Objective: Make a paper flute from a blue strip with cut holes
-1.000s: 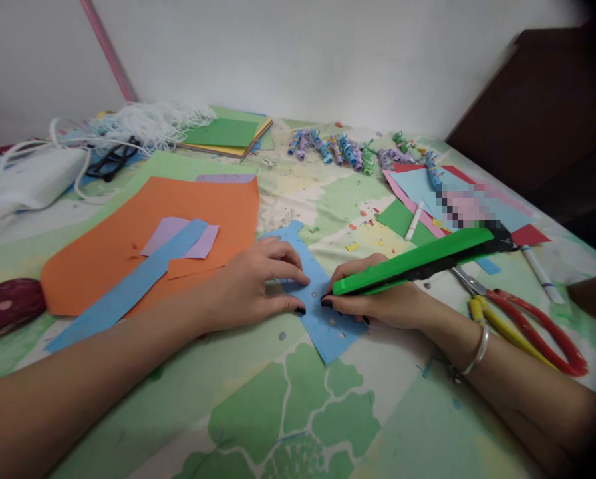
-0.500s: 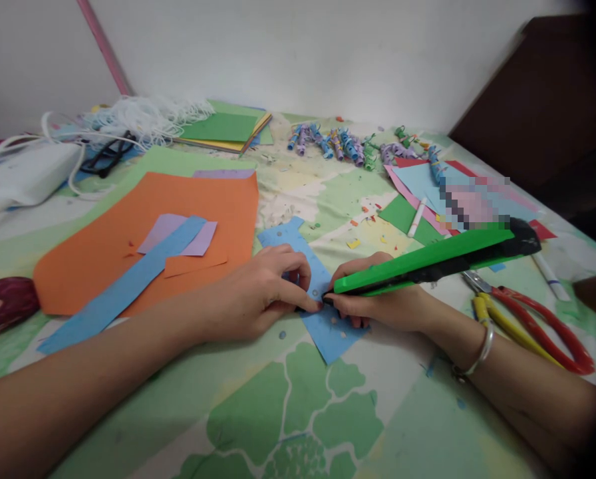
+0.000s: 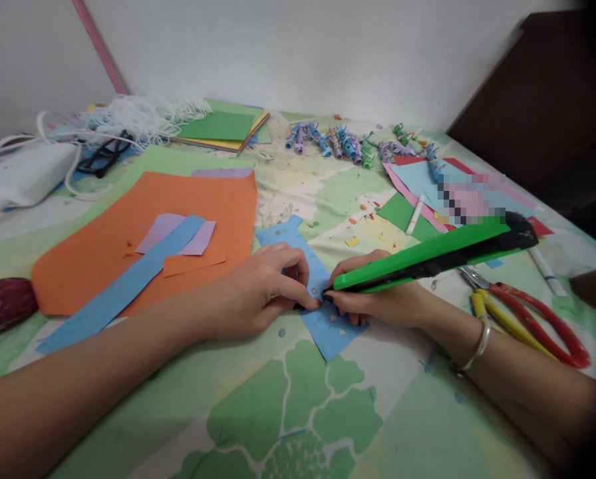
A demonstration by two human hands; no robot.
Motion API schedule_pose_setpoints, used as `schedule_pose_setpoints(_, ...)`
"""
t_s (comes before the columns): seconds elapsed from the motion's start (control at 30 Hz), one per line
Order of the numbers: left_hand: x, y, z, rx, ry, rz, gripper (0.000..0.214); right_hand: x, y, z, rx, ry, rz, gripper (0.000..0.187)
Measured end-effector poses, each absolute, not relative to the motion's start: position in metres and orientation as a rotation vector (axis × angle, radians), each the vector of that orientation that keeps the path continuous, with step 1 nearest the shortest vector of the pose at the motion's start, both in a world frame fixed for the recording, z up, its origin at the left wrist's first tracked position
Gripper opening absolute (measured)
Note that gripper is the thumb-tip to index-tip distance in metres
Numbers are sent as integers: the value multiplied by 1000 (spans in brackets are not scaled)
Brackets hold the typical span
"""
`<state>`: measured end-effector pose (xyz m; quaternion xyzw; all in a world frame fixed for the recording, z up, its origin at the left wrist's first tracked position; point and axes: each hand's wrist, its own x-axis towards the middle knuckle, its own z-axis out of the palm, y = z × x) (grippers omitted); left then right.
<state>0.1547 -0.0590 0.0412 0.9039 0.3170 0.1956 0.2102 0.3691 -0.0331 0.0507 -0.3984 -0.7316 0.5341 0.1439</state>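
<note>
A blue paper piece [image 3: 338, 342] with small round spots or holes lies on the patterned tablecloth, between my hands. My left hand [image 3: 258, 289] is curled, its thumb and fingertips pressed on the left edge of this paper. My right hand [image 3: 382, 296] is closed around a green-and-black utility knife [image 3: 422, 256], gripped low near its tip. The knife slants up to the right, and its tip end meets the paper close to my left fingertips. My fingers hide the exact point of contact. Something small and dark shows under my left fingers.
Left, orange paper [image 3: 93, 233] carries a blue strip [image 3: 128, 286] and a purple piece [image 3: 161, 233]. Red-and-yellow-handled pliers [image 3: 537, 322] lie beside my right forearm. Behind are rolled paper pieces [image 3: 346, 143], stacked coloured paper [image 3: 223, 126], white string [image 3: 148, 116] and a white marker [image 3: 416, 214].
The view has shifted very slightly. Both hands, the knife and the blue paper keep nearly the same positions.
</note>
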Motion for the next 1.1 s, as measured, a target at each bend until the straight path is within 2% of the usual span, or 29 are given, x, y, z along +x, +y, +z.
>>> schedule_pose_setpoints(0.4,155,-59,42,2515,883,541,33,368,-34,52,-1182,-2130,1501,10)
schedule_pose_setpoints(0.53,155,-58,43,2530,965,508,26,366,-35,54,-1221,-2179,1430,10)
schedule_pose_setpoints(0.7,154,-55,43,2682,1062,353,57,369,-35,52,-1189,-2231,1356,10)
schedule_pose_setpoints(1.1,151,-43,42,2811,1074,299,73,372,-32,49,-1145,-2337,1220,13)
